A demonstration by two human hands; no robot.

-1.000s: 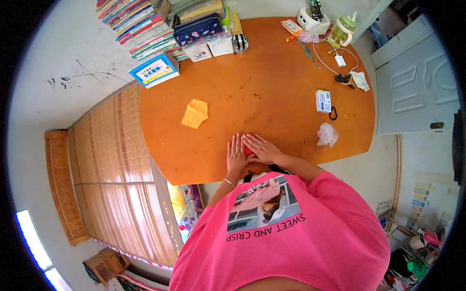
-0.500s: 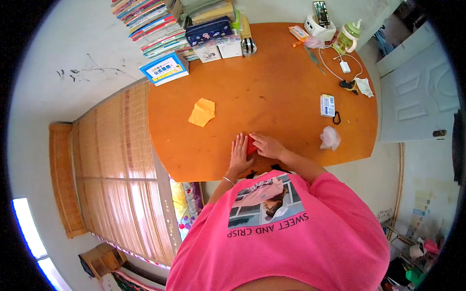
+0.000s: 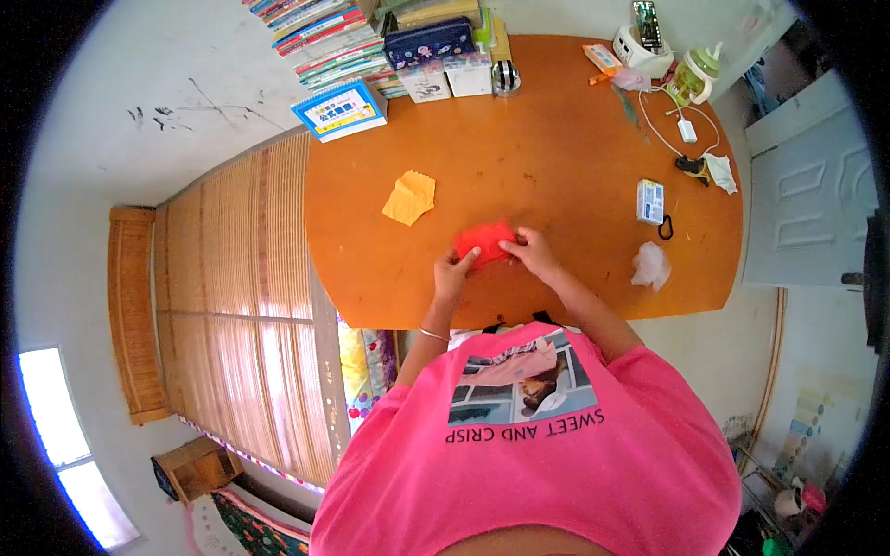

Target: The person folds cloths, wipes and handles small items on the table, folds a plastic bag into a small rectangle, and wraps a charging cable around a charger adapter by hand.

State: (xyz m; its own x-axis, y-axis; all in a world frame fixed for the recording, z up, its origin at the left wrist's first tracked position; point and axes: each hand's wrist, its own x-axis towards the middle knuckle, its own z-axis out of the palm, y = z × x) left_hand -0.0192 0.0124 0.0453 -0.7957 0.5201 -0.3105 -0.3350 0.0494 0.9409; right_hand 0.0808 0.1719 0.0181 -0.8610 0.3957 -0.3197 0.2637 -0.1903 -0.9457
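Between my two hands is a red folded piece (image 3: 485, 243), thin and soft-edged; whether it is cloth or paper I cannot tell. My left hand (image 3: 453, 271) pinches its near left side, thumb on top. At its right edge my right hand (image 3: 533, 250) grips it between thumb and fingers. The piece appears slightly blurred, just over the brown table (image 3: 556, 195). Farther off to the left lies a creased orange-yellow piece (image 3: 409, 197), flat on the table and touched by neither hand.
At the back left stand stacked books (image 3: 324, 46), a desk calendar (image 3: 339, 109) and a dark pencil case (image 3: 428, 43). To the right lie a small box (image 3: 650, 201), a black carabiner (image 3: 666, 227) and a crumpled plastic bag (image 3: 651, 266). A green-lidded bottle (image 3: 694, 74) stands behind a white cable.
Both hands have moved away from the table's front edge with the red piece. Earlier they pressed over it; now they hold its sides, and more of it shows. The view has shifted slightly.
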